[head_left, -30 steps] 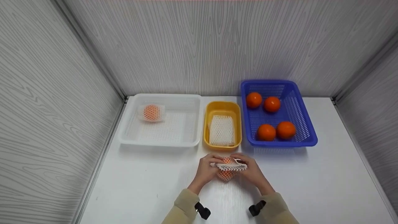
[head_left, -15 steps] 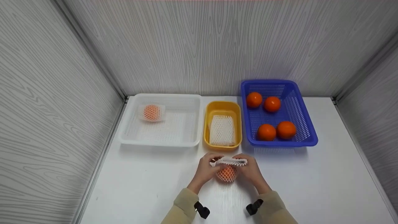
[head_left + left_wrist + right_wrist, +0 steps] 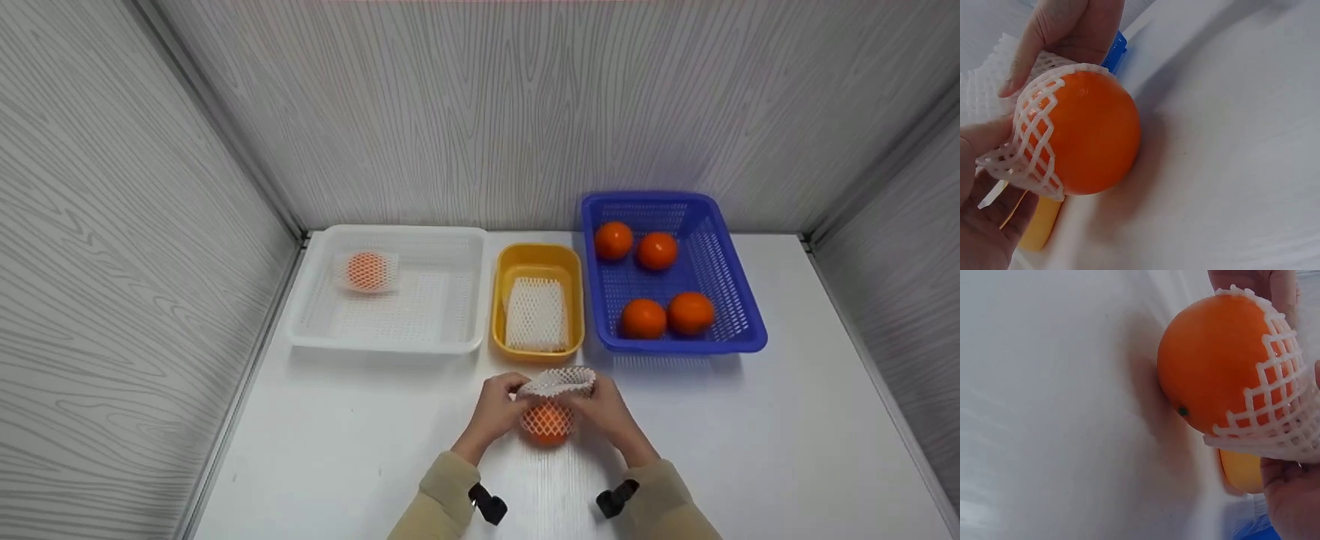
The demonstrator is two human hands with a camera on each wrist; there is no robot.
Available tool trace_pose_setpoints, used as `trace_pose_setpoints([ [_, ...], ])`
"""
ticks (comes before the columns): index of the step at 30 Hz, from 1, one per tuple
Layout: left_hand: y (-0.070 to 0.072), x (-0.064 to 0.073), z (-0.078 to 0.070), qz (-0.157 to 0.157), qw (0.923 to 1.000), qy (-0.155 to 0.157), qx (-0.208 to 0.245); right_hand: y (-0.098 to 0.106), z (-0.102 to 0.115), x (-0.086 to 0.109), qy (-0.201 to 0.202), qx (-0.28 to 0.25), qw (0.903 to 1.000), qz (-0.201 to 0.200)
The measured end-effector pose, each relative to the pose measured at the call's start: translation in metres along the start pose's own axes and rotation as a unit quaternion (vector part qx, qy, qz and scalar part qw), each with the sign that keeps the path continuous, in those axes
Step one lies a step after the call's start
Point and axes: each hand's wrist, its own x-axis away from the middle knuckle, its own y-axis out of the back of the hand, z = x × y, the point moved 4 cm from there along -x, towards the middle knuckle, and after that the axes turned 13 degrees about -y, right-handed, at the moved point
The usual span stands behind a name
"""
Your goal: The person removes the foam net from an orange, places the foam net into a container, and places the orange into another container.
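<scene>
At the near middle of the table, an orange [image 3: 547, 436] sits partly inside a white foam net sleeve [image 3: 559, 382]. My left hand [image 3: 495, 411] pinches the sleeve from the left, while my right hand [image 3: 607, 412] grips its other side. Above the fruit the sleeve's top gapes. In the left wrist view, the lower part of the orange [image 3: 1098, 135] is bare, and the sleeve's lower rim [image 3: 1044, 135] rings its upper part. The right wrist view also shows the uncovered side of the orange [image 3: 1213, 360], with its green stem spot. Some fingers are hidden behind the mesh.
Behind the hands stands a yellow tub [image 3: 576, 300] holding white foam net sleeves [image 3: 535, 315]. To its right, a blue basket [image 3: 739, 300] contains several bare oranges [image 3: 657, 251]. On the left, a white basket [image 3: 450, 315] holds one netted orange [image 3: 367, 271].
The sleeve has slid up the orange, so its lower part, netted before, is now bare. The sleeve's upper opening has risen and spread wider. Both hands stay in nearly the same place.
</scene>
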Motion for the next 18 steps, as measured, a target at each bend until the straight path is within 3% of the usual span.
trace_pose_setpoints([
  [7,0.001,-0.002,0.002,-0.049,0.9984,0.030,-0.002,-0.001,-0.032,-0.006,-0.044,0.025,0.9954,0.081],
  [14,0.007,-0.007,-0.003,-0.067,0.9970,0.037,0.012,-0.006,-0.037,-0.002,-0.056,0.049,0.9882,0.134],
  [18,0.016,-0.014,-0.011,-0.082,0.9963,0.026,0.009,-0.005,-0.038,0.000,-0.062,0.063,0.9839,0.156],
])
